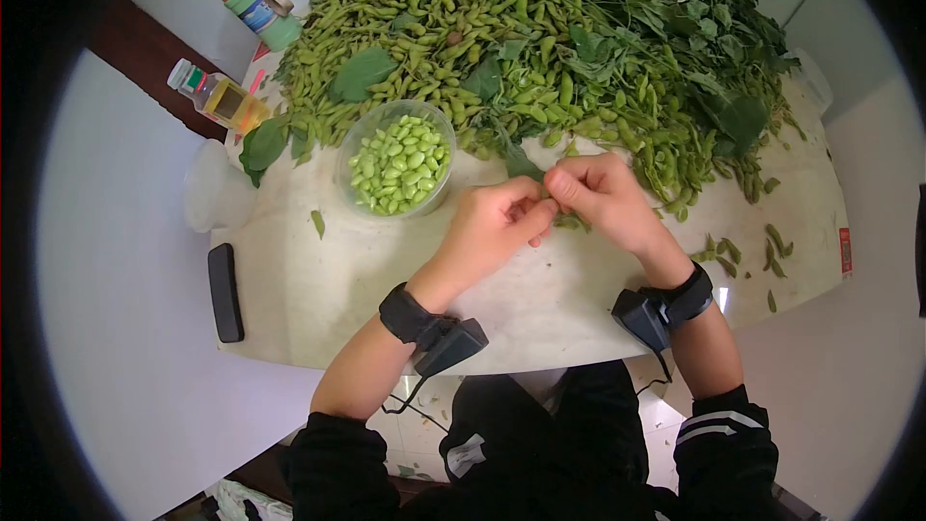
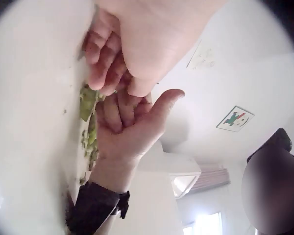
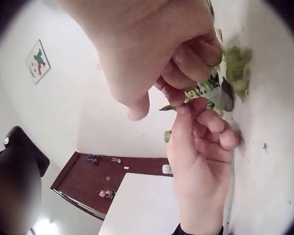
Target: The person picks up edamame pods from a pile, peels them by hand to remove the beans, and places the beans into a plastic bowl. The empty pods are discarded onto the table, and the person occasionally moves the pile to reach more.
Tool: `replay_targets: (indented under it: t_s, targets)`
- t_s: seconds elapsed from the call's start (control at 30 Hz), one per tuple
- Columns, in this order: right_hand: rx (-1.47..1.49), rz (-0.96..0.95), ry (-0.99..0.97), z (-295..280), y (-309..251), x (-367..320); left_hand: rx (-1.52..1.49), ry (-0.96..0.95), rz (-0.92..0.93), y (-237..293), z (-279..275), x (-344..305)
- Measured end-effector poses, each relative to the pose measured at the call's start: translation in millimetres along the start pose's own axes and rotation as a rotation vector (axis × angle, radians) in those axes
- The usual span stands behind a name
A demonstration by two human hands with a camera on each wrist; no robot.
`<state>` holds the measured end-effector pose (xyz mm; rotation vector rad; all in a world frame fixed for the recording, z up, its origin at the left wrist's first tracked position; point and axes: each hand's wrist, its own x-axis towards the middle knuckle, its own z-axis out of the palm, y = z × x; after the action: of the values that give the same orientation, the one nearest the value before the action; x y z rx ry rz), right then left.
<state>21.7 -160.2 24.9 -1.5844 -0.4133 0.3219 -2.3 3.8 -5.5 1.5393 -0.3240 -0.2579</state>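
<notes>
Above the front half of the table, my left hand and right hand meet with their fingertips together. A small edamame pod is pinched between them, its dark tip poking out beside the left thumb in the right wrist view; fingers hide most of it. The right fingers curl in around it, the right thumb lifted away. Left of the hands stands a clear plastic tub holding shelled green beans. Several pods lie on the table just under the hands.
A large heap of edamame pods with leafy stems covers the table's back. At the left are a green bottle, a bottle of amber liquid, a translucent container and a black phone-like object. Loose pods lie at right.
</notes>
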Motion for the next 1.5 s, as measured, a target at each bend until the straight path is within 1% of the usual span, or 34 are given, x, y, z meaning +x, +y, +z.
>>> replay_targets:
  t_s: [0.07,0.2,0.3,0.37,0.47,0.57,0.7,0.77,0.8,0.87,0.9,0.97,1.0,1.07,1.1,1.17,1.2,1.27,1.3,1.37,1.4,1.47,1.5]
  targets:
    - [-0.277,0.066,-0.063,-0.4,2.1,1.5,0.299,0.008,0.093,3.8,1.3,-1.4]
    - [-0.279,0.077,-0.001,0.9,4.9,2.2,0.321,0.028,0.085,4.0,2.1,-1.6]
    - [-0.231,0.089,0.037,0.3,10.6,3.3,0.403,0.053,0.122,7.9,1.2,-2.0]
    - [-0.22,0.071,0.013,-1.0,12.0,3.7,0.496,0.085,0.215,9.4,1.1,-1.8]
    - [-0.204,0.1,0.033,1.5,9.4,4.0,0.53,0.099,0.213,6.5,-0.4,-0.9]
    - [-0.224,0.085,0.056,3.8,11.4,4.9,0.568,0.135,0.209,10.3,1.3,-1.5]
    - [-0.264,0.123,0.028,1.8,12.2,4.9,0.523,0.116,0.202,11.4,0.9,-1.0]
    - [-0.298,0.017,0.019,2.1,13.4,4.8,0.599,0.14,0.278,4.7,-1.9,-0.2]
    - [-0.298,0.017,0.019,2.0,12.4,4.4,0.599,0.141,0.278,5.3,-2.3,-0.5]
    - [-0.286,-0.028,-0.001,1.7,9.6,3.2,0.714,0.133,0.322,6.8,-3.2,-1.1]
    - [-0.286,-0.028,-0.001,2.2,9.6,2.5,0.713,0.133,0.322,6.8,-4.1,-1.5]
    - [-0.213,-0.005,-0.03,3.8,9.5,1.0,0.899,0.138,0.485,6.8,-6.3,-2.6]
    - [-0.213,-0.005,-0.03,4.3,9.2,0.3,0.899,0.137,0.485,7.6,-6.8,-3.1]
    - [-0.19,-0.076,-0.046,5.0,7.7,-1.1,0.74,0.074,0.374,10.4,-7.0,-4.0]
    - [-0.191,-0.076,-0.047,5.1,7.1,-2.0,0.738,0.076,0.374,11.5,-6.8,-4.3]
    - [-0.161,-0.151,-0.093,5.3,5.3,-4.0,0.26,0.026,0.1,13.7,-6.8,-4.6]
    - [-0.161,-0.15,-0.095,6.2,2.4,-5.1,0.259,0.029,0.099,14.8,-8.3,-4.3]
    - [-0.079,-0.147,-0.147,7.8,-3.9,-6.6,0.007,-0.1,0.044,16.4,-12.4,-3.5]
    - [-0.079,-0.147,-0.15,8.1,-4.5,-6.2,0.007,-0.097,0.044,15.9,-13.3,-3.1]
    - [-0.032,-0.114,-0.151,6.8,-5.3,-5.7,-0.159,-0.12,-0.023,13.3,-12.6,-1.4]
    - [-0.033,-0.113,-0.151,5.7,-4.7,-5.2,-0.161,-0.12,-0.022,11.3,-10.2,-0.7]
    - [-0.056,-0.085,-0.124,4.3,-1.4,-4.3,-0.044,-0.019,0.064,7.7,-4.7,0.6]
    - [-0.056,-0.085,-0.123,3.8,-0.3,-4.6,-0.044,-0.02,0.063,7.6,-4.2,1.1]
